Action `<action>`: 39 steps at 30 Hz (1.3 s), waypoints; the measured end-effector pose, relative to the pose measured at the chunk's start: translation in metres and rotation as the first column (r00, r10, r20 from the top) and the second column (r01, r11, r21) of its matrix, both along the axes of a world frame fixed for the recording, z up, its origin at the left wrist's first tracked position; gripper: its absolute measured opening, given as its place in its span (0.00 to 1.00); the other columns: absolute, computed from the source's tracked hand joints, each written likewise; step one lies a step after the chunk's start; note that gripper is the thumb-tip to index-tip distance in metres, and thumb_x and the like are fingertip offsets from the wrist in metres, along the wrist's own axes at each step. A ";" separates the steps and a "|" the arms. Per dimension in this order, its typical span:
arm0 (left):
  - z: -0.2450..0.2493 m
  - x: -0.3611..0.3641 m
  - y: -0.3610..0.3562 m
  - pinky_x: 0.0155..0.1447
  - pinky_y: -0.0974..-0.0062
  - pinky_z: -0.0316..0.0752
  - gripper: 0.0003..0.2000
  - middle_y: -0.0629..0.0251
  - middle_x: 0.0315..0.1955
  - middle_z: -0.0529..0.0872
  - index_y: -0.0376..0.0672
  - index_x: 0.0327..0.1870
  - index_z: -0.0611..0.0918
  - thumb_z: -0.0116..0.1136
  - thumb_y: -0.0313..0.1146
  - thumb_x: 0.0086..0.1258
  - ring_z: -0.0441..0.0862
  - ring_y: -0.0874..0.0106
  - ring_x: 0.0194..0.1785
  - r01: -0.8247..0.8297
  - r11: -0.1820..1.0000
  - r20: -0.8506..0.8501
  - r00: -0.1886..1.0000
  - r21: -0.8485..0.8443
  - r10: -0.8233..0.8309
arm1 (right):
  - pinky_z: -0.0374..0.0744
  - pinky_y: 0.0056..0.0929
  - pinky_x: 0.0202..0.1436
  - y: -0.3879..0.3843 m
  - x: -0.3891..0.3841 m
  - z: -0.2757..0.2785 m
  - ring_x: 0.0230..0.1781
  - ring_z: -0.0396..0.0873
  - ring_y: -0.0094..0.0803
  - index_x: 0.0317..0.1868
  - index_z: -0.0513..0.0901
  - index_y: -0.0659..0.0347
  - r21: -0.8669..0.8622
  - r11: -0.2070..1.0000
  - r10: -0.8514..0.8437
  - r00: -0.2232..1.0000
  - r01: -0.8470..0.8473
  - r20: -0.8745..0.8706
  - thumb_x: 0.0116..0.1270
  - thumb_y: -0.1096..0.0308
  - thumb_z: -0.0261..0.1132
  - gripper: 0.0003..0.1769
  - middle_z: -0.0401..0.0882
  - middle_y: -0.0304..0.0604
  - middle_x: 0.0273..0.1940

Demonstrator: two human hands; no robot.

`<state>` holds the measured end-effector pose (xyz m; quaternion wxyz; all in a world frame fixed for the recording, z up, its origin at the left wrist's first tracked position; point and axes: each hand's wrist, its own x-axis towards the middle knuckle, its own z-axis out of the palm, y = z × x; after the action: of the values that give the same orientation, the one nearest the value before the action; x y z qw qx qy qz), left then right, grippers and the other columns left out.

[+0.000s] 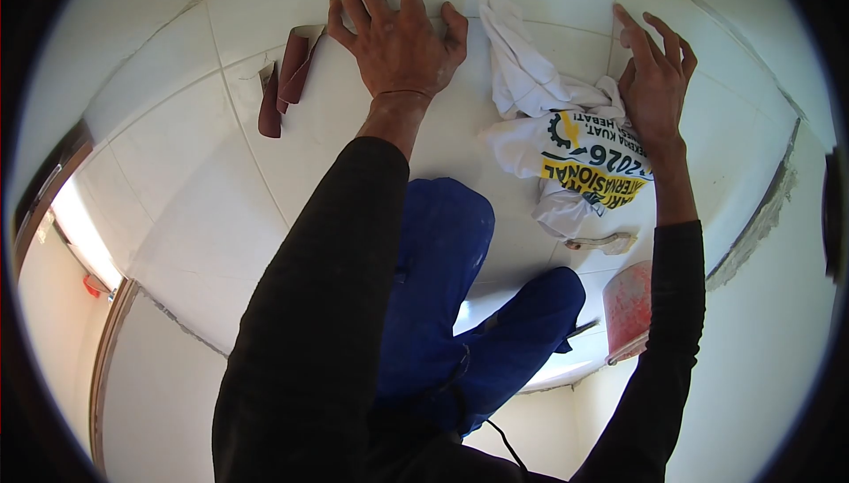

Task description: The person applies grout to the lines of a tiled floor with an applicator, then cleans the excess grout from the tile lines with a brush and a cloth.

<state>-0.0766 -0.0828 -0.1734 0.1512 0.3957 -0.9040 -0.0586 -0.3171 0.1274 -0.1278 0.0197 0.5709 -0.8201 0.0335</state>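
Note:
My left hand (pixel 398 54) rests on the pale tiles (pixel 309 156) with its fingers spread and nothing in it. Just left of its fingertips lie curled pieces of dark red sheet (pixel 296 67), which look like sandpaper. On the right, my right hand (pixel 654 85) touches down beside a crumpled white cloth (pixel 531 85) printed in black, green and yellow; its fingers are apart and hold nothing visible. Below the cloth lies a brush-like tool (pixel 601 242) with a pale handle.
A red bucket (pixel 626 310) with whitish smears stands near my right forearm. My knees in blue trousers (pixel 447 226) are between my arms. Rough grey edges run where tiles meet the walls. A door frame (pixel 110 368) is at the left.

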 end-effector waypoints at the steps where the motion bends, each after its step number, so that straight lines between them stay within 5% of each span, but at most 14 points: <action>1: 0.000 0.000 0.000 0.78 0.39 0.52 0.30 0.51 0.74 0.67 0.55 0.73 0.76 0.64 0.48 0.69 0.62 0.51 0.80 0.003 1.000 -0.005 1.000 -0.009 -0.003 | 0.64 0.50 0.78 0.003 -0.001 0.000 0.73 0.78 0.33 0.75 0.81 0.42 -0.011 1.000 0.009 1.000 -0.009 0.023 0.64 0.86 0.65 0.41 0.92 0.28 0.53; 14: -0.001 0.000 0.000 0.77 0.41 0.52 0.30 0.51 0.74 0.67 0.56 0.74 0.75 0.63 0.49 0.70 0.62 0.52 0.79 0.004 1.000 -0.010 1.000 -0.011 -0.004 | 0.65 0.50 0.79 -0.004 0.002 0.003 0.71 0.79 0.36 0.72 0.83 0.44 -0.055 0.998 0.023 0.999 -0.021 0.049 0.61 0.87 0.65 0.40 0.92 0.32 0.51; 21: 0.000 -0.001 0.000 0.77 0.40 0.52 0.30 0.51 0.74 0.66 0.56 0.74 0.75 0.63 0.49 0.70 0.61 0.52 0.80 -0.009 1.000 0.020 1.000 0.019 0.009 | 0.70 0.46 0.75 0.019 0.024 0.023 0.68 0.81 0.37 0.69 0.84 0.54 -0.104 0.994 -0.015 0.989 0.030 0.146 0.62 0.86 0.64 0.34 0.91 0.35 0.47; 24: 0.002 -0.001 0.000 0.78 0.40 0.52 0.31 0.51 0.75 0.66 0.55 0.74 0.75 0.63 0.49 0.70 0.60 0.51 0.80 -0.024 0.999 0.031 0.999 0.035 0.022 | 0.72 0.46 0.71 0.018 0.055 0.043 0.64 0.81 0.45 0.71 0.82 0.56 -0.064 0.984 -0.137 0.929 0.169 0.343 0.67 0.74 0.70 0.30 0.88 0.40 0.57; 26: 0.002 -0.001 0.000 0.78 0.39 0.51 0.31 0.51 0.75 0.66 0.55 0.75 0.75 0.63 0.49 0.70 0.60 0.51 0.80 -0.015 0.999 0.020 1.000 0.029 0.015 | 0.70 0.49 0.72 0.021 0.094 0.058 0.67 0.78 0.49 0.71 0.80 0.53 -0.001 0.988 -0.147 0.941 0.155 0.304 0.67 0.62 0.77 0.33 0.86 0.42 0.61; 31: 0.012 -0.003 0.002 0.78 0.34 0.51 0.33 0.50 0.76 0.66 0.52 0.73 0.78 0.65 0.52 0.66 0.59 0.50 0.82 -0.011 0.996 -0.039 0.999 0.089 0.014 | 0.69 0.48 0.72 0.063 0.163 0.056 0.65 0.81 0.45 0.63 0.85 0.54 0.103 0.936 -0.350 0.866 0.336 0.358 0.68 0.63 0.78 0.23 0.91 0.43 0.54; 33: 0.021 0.001 0.004 0.79 0.37 0.53 0.33 0.50 0.76 0.67 0.52 0.75 0.76 0.66 0.50 0.68 0.61 0.51 0.81 0.006 0.996 -0.049 0.999 0.089 -0.002 | 0.74 0.43 0.68 0.069 0.179 0.068 0.58 0.85 0.42 0.58 0.87 0.58 0.030 0.757 -0.549 0.610 0.653 0.571 0.73 0.67 0.75 0.16 0.91 0.45 0.48; 34: 0.030 -0.002 0.004 0.79 0.41 0.55 0.34 0.51 0.76 0.67 0.52 0.76 0.74 0.68 0.49 0.69 0.63 0.52 0.80 0.005 0.995 -0.058 0.998 0.100 0.000 | 0.74 0.43 0.68 0.070 0.187 0.079 0.58 0.85 0.42 0.58 0.87 0.58 0.008 0.752 -0.543 0.613 0.659 0.574 0.73 0.67 0.75 0.16 0.91 0.45 0.48; 35: 0.037 -0.007 0.003 0.79 0.41 0.55 0.34 0.51 0.76 0.67 0.52 0.76 0.74 0.68 0.49 0.69 0.63 0.52 0.80 0.017 0.997 -0.079 0.997 0.077 -0.011 | 0.76 0.41 0.64 0.069 0.194 0.087 0.55 0.85 0.40 0.57 0.87 0.60 0.018 0.589 -0.583 0.409 0.808 0.702 0.75 0.67 0.73 0.14 0.91 0.45 0.48; 36: 0.048 -0.006 0.009 0.79 0.44 0.60 0.35 0.50 0.73 0.70 0.49 0.75 0.75 0.71 0.46 0.68 0.67 0.51 0.78 0.098 0.913 -0.245 0.970 0.397 0.002 | 0.79 0.38 0.60 0.071 0.200 0.092 0.52 0.86 0.38 0.56 0.87 0.62 0.072 0.393 -0.563 0.178 0.917 0.807 0.76 0.68 0.72 0.12 0.90 0.46 0.47; 37: 0.063 0.001 0.017 0.78 0.47 0.64 0.35 0.50 0.71 0.74 0.47 0.74 0.76 0.74 0.43 0.66 0.70 0.49 0.77 0.221 0.717 -0.373 0.926 0.661 0.059 | 0.81 0.36 0.55 0.076 0.207 0.090 0.50 0.85 0.34 0.59 0.85 0.63 -0.005 0.394 -0.574 0.251 0.919 0.780 0.80 0.68 0.68 0.12 0.89 0.45 0.46; 38: 0.086 0.000 0.045 0.79 0.52 0.68 0.37 0.49 0.69 0.76 0.41 0.75 0.75 0.78 0.37 0.65 0.74 0.49 0.75 0.425 0.582 -0.559 0.827 0.694 0.063 | 0.81 0.36 0.55 0.075 0.210 0.095 0.50 0.85 0.34 0.59 0.85 0.63 -0.016 0.371 -0.566 0.240 0.928 0.789 0.80 0.68 0.68 0.12 0.89 0.45 0.46; 39: 0.116 0.005 0.072 0.82 0.54 0.66 0.38 0.49 0.70 0.75 0.37 0.75 0.74 0.78 0.38 0.65 0.72 0.49 0.77 0.522 0.533 -0.543 0.829 0.666 -0.133 | 0.82 0.35 0.55 0.073 0.214 0.101 0.49 0.84 0.32 0.62 0.83 0.62 0.147 0.225 -0.405 -0.045 0.963 0.913 0.82 0.65 0.67 0.15 0.88 0.43 0.48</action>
<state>-0.0720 -0.0103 -0.0578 0.1399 0.2149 -0.7834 -0.5661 -0.1028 0.2003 -0.0272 -0.1874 -0.1141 -0.8241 0.5222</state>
